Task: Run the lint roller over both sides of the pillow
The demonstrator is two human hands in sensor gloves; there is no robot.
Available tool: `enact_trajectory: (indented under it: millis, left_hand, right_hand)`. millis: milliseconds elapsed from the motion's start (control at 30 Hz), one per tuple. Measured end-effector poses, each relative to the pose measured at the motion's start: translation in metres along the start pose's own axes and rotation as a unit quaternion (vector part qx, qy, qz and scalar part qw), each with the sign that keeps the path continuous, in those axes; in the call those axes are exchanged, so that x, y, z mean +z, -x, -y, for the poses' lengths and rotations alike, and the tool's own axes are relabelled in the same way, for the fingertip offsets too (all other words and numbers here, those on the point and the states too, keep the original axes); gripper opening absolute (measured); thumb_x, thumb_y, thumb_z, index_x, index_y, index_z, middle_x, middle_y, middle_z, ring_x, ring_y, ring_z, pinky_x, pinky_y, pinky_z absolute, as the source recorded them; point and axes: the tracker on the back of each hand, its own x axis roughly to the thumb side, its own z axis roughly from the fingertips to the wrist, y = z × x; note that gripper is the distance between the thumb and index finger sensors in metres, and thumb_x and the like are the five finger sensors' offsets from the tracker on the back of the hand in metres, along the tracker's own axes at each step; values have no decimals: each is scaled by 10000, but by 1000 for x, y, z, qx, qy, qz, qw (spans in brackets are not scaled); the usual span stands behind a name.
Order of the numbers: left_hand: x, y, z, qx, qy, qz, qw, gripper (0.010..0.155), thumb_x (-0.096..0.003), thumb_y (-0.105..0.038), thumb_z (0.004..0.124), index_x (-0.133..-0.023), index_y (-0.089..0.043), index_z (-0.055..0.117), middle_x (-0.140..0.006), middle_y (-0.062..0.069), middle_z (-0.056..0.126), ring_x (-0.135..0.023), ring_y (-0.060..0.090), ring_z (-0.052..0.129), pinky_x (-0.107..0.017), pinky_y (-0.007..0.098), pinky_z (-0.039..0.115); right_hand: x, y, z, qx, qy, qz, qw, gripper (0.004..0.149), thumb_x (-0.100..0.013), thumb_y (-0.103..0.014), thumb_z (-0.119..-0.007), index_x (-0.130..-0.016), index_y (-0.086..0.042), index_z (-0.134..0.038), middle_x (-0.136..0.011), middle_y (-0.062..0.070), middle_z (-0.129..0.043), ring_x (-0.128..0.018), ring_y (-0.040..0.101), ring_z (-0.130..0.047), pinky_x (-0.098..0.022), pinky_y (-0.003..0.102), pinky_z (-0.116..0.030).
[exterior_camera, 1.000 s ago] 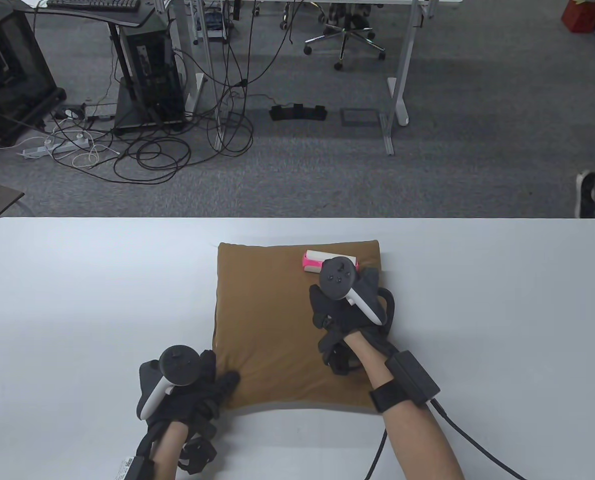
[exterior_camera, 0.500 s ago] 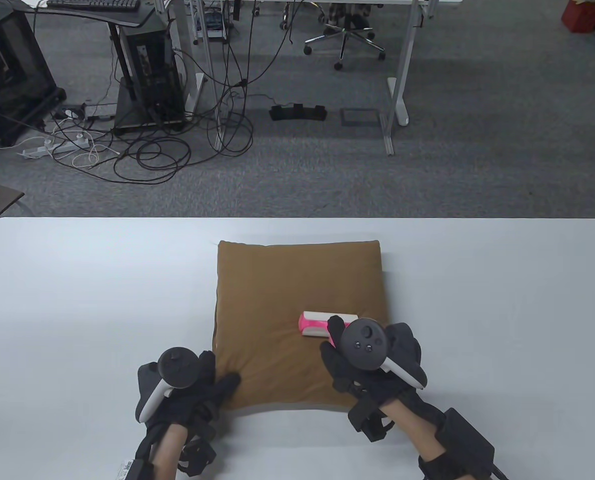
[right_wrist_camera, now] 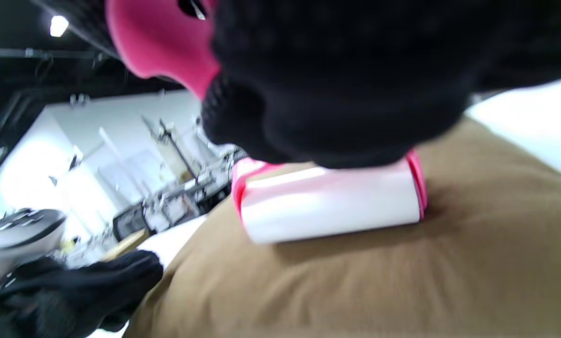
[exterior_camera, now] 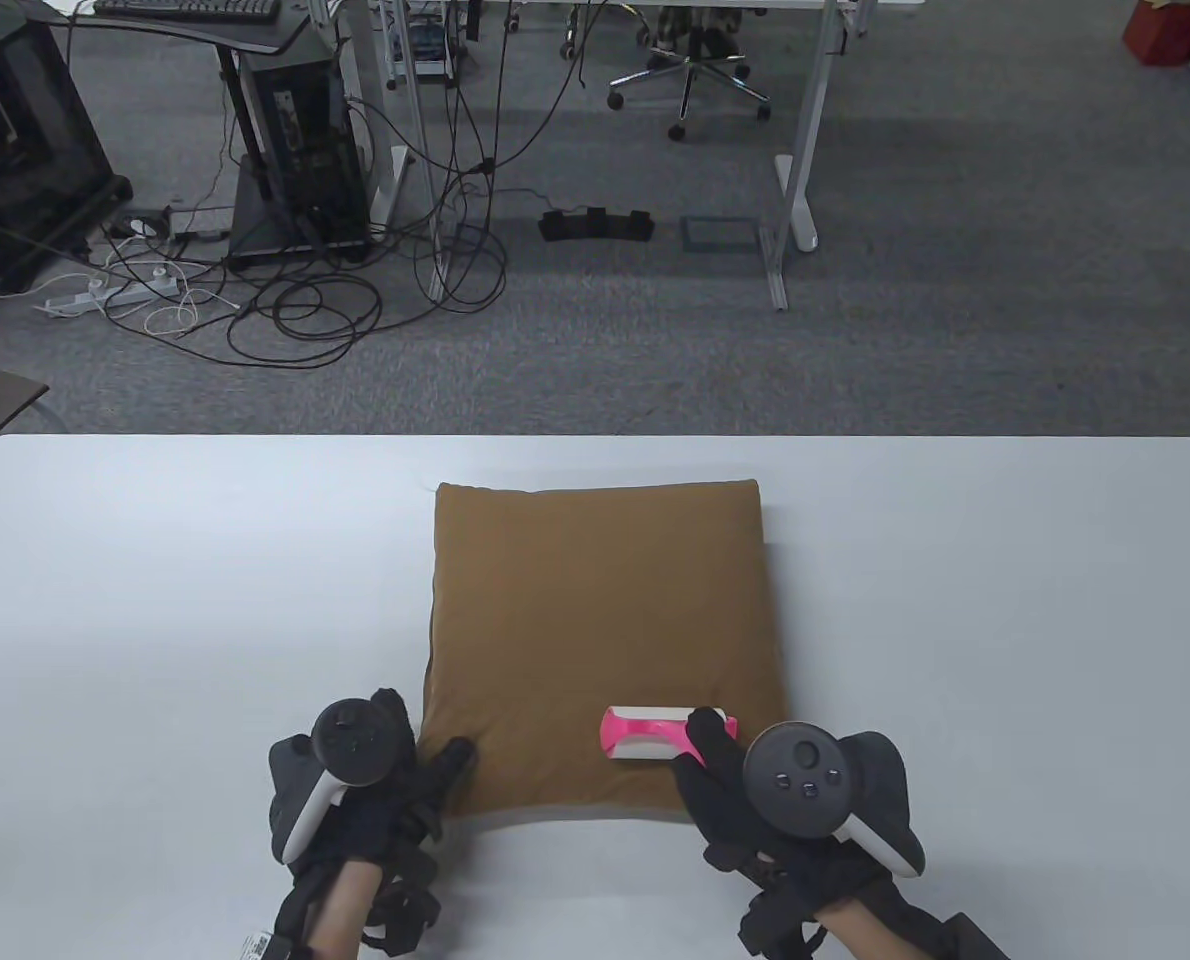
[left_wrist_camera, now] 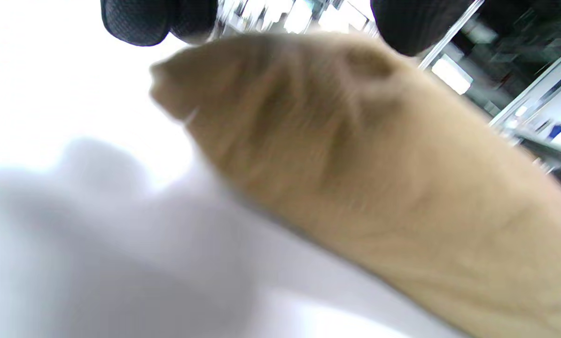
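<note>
A brown square pillow (exterior_camera: 595,620) lies flat on the white table (exterior_camera: 155,600). My right hand (exterior_camera: 755,790) grips a pink lint roller (exterior_camera: 655,732) whose white roll rests on the pillow near its front edge, right of centre. The right wrist view shows the roll (right_wrist_camera: 332,202) lying on the brown fabric (right_wrist_camera: 402,281) under my gloved fingers. My left hand (exterior_camera: 385,780) rests on the pillow's front left corner, fingers touching the fabric. The left wrist view shows that corner (left_wrist_camera: 355,164) close up and blurred.
The table's front edge lies just below the pillow. Beyond the table's far edge is grey carpet with cables (exterior_camera: 305,300), desk legs (exterior_camera: 795,180) and an office chair (exterior_camera: 690,70).
My right hand has drawn the lint roller across the pillow from near its far edge to near its front edge. My left hand has stayed on the front left corner.
</note>
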Motion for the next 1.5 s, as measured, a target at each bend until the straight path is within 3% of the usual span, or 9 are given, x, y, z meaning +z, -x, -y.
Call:
enact_trajectory:
  millis: [100, 167, 233, 500, 700, 867, 1100, 1267, 1500]
  left_hand:
    - [15, -18, -13, 38, -66, 70, 995, 908, -493, -606, 679, -1084, -19, 318, -1000, 220, 620, -823, 438, 725, -619, 657, 537]
    - [25, -33, -19, 106, -157, 176, 966, 677, -478, -541, 735, -912, -23, 773, -597, 83, 1026, -389, 261, 1059, -409, 545, 840]
    - [30, -45, -14, 168, -105, 226, 954, 596, -486, -519, 740, -773, -26, 912, -397, 56, 1082, -170, 224, 1059, -257, 510, 872]
    - [22, -48, 11, 267, 31, 232, 935, 604, -532, -474, 637, -834, 12, 830, -489, 86, 1062, -209, 224, 1050, -281, 511, 856]
    - [23, -44, 9, 294, 17, 209, 932, 664, -518, -509, 689, -831, 68, 791, -546, 114, 1059, -260, 246, 1077, -306, 517, 864]
    - [23, -47, 16, 303, 34, 189, 933, 707, -490, -505, 773, -902, 64, 697, -746, 180, 991, -501, 321, 1113, -410, 542, 862]
    - [19, -46, 25, 332, 13, 171, 928, 690, -477, -414, 825, -903, 108, 677, -680, 198, 1007, -407, 313, 1135, -345, 521, 889]
    - [23, -45, 2, 251, -80, 172, 949, 703, -465, -389, 847, -852, 177, 696, -567, 201, 1063, -213, 271, 1129, -245, 504, 901]
    - [48, -40, -45, 33, -146, 189, 970, 686, -434, -416, 893, -792, 158, 784, -425, 161, 1121, -9, 172, 1068, -154, 466, 911]
  right_hand:
    - [-3, -1, 3, -8, 51, -2, 999, 600, -611, -385, -640, -998, 72, -633, -485, 143, -1036, -155, 166, -1008, -203, 454, -867]
    - [-7, -7, 0, -25, 87, 15, 996, 606, -609, -379, -644, -1016, 68, -613, -581, 158, -1013, -210, 181, -1010, -236, 469, -862]
    - [-11, -14, -7, -42, 89, 27, 995, 598, -609, -365, -652, -1031, 54, -598, -655, 172, -989, -260, 194, -1011, -269, 484, -858]
    - [-25, -40, -68, -126, 31, 87, 988, 596, -573, -341, -737, -1076, -72, -565, -842, 121, -919, -364, 184, -1027, -351, 486, -864]
    - [-24, -50, -89, -119, 23, 116, 986, 640, -560, -354, -756, -1095, -118, -494, -968, 37, -850, -473, 227, -1055, -398, 497, -863]
    - [-19, -53, -94, -73, 17, 139, 987, 674, -554, -310, -769, -1098, -88, -438, -1014, 40, -785, -476, 207, -1058, -399, 489, -867]
    - [-12, -48, -96, -57, -10, 146, 988, 707, -581, -367, -723, -1107, -59, -365, -1028, 140, -756, -502, 266, -1048, -401, 517, -844]
    - [-19, -5, -60, 6, 148, 58, 987, 604, -590, -443, -651, -1088, -118, -545, -958, 188, -838, -671, 365, -956, -465, 588, -778]
    - [-35, 95, -65, 42, 50, -172, 983, 629, -612, -447, -567, -1141, -160, -385, -1157, 323, -420, -982, 567, -514, -590, 751, -511]
